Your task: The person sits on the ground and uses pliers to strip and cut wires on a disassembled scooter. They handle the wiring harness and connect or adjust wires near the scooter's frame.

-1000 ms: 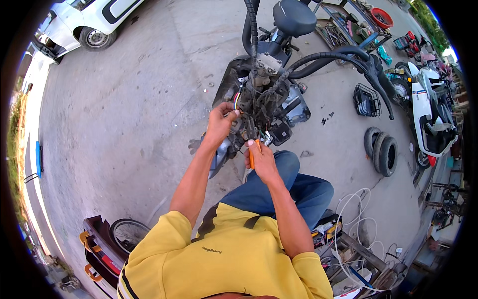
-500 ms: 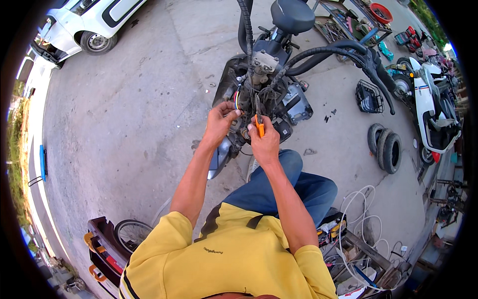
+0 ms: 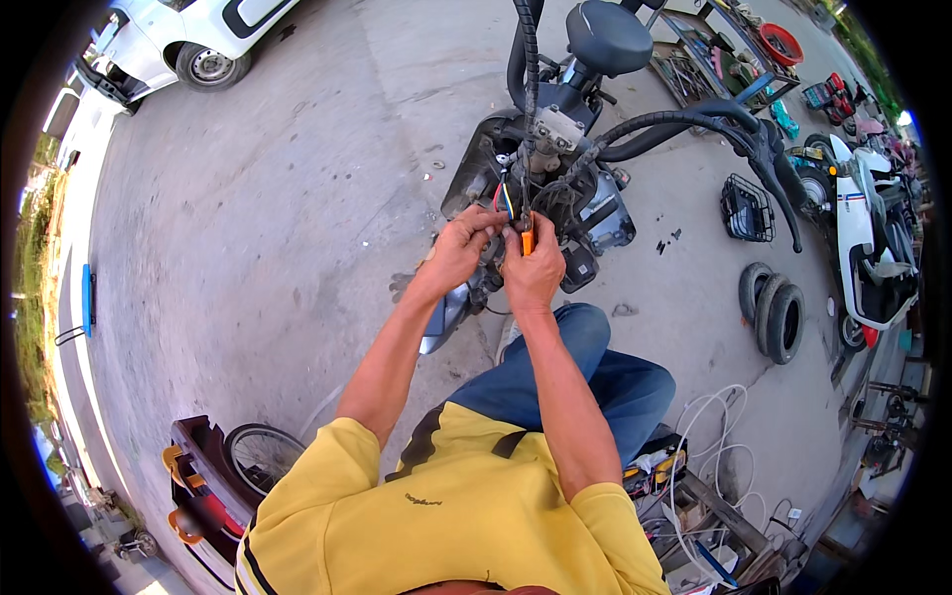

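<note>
- The coloured wires [image 3: 508, 192], red, yellow, white and blue among them, ran down inside the opened front of the dark scooter [image 3: 585, 213], just above the middle of the frame.
- They looked thin, light and flexible, likely to bend at a touch yet easy to nick or pull loose; a pinch near the lower end, with no hard tug, seemed the kindest hold.
- The left hand [image 3: 454, 254] lay to their lower left, its thumb and forefinger pinching that lower end; the exact contact was too small to make out.
- The orange-handled tool [image 3: 528, 242] stood nearly upright just right of the wires, dark head uppermost. It was probably stiff and fairly light, smooth enough to slip in a greasy palm, and best taken by the handles.
- The right hand [image 3: 535, 275] held it so, fingers curled around the orange part; whether the tool's head touched a wire could not be told.
- Farther out, a black basket [image 3: 749, 210] and upright tyres [image 3: 785, 323] stood on the ground at the right of the frame, and a white car [image 3: 203, 28] at the upper left.
</note>
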### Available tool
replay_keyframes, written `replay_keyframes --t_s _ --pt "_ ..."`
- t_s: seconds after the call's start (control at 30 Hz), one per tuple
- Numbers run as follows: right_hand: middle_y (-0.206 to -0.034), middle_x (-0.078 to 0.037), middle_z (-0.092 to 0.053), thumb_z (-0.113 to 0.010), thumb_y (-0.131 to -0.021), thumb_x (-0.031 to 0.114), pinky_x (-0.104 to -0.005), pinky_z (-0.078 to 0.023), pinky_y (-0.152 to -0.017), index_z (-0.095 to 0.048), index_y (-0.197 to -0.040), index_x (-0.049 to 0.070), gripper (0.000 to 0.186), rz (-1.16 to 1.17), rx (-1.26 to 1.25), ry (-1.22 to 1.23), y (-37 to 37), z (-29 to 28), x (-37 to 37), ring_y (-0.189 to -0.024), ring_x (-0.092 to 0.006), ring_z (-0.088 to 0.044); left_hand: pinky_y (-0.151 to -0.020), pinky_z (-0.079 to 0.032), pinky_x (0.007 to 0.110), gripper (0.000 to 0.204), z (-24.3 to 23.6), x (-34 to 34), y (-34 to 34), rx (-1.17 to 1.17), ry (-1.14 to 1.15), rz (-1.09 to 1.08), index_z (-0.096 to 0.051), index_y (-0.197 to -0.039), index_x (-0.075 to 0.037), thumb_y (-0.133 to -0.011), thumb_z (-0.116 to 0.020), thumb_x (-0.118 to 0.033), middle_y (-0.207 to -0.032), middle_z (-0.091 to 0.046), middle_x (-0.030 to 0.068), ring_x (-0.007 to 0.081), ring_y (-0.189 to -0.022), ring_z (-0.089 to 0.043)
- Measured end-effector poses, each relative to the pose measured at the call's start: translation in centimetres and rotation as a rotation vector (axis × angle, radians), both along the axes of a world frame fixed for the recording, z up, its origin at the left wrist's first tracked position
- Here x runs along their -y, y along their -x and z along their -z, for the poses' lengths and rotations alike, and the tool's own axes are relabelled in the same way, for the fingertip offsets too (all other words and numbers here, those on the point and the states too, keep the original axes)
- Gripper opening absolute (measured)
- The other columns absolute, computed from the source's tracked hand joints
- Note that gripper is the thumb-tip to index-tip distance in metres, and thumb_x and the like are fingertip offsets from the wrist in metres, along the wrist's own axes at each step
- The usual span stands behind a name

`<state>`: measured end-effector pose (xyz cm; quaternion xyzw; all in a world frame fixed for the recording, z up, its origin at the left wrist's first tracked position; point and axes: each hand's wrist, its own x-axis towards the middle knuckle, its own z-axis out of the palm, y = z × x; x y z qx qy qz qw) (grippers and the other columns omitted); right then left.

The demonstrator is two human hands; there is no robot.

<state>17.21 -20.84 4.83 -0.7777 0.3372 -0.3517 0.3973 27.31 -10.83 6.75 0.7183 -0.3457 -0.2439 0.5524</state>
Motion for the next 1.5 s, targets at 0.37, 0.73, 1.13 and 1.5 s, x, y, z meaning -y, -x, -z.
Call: replay_keyframes --t_s 0.37,0.73,1.13,1.5 --pt "-0.107 -0.017 -0.073 -0.07 -0.091 0.01 -0.0452 -0.055 -0.082 -0.064 -0.12 0.005 0.03 -0.045 0.061 -0.04 -0.2 0.1 1.0 -0.095 -0.0397 -0.071 -0.084 -0.049 0.029 0.026 1.0 0.3 0.3 -0.348 0.063 -0.203 -0.07 -0.12 0.003 -0.097 -0.069 -0.011 -0.106 -0.07 0.0046 0.0103 -0.092 -0.059" --pt "-0.108 -0.018 -0.071 -0.062 -0.096 0.005 -0.0419 -0.055 -0.082 -0.059 -0.123 0.001 0.028 -0.114 0.138 -0.084 -0.4 0.4 1.0 -0.095 -0.0347 -0.071 -0.07 -0.049 0.039 0.025 5.0 3.8 0.8 -0.23 0.057 -0.275 -0.067 -0.098 0.005 -0.097 -0.066 -0.02 -0.079 -0.067 0.016 0.0197 -0.074 -0.061" --pt "-0.12 -0.018 -0.064 -0.057 -0.097 0.0 -0.0382 -0.052 -0.095 -0.048 -0.128 -0.003 0.032 -0.123 0.193 -0.222 -0.9 1.0 0.7 -0.109 -0.0295 -0.066 -0.066 -0.049 0.039 0.025 3.5 4.4 1.0 -0.243 -0.055 -0.431 -0.069 -0.092 0.005 -0.098 -0.063 -0.019 -0.076 -0.069 0.0135 0.0193 -0.07 -0.063" --pt "-0.123 -0.018 -0.062 -0.058 -0.096 -0.001 -0.0382 -0.049 -0.099 -0.047 -0.131 -0.003 0.037 -0.144 0.215 -0.235 -0.7 1.3 1.2 -0.113 -0.0294 -0.064 -0.079 -0.052 0.052 0.027 2.9 5.0 0.9 -0.124 -0.2 -0.506 -0.069 -0.095 0.005 -0.096 -0.063 -0.022 -0.084 -0.069 0.029 0.0477 -0.088 -0.069"
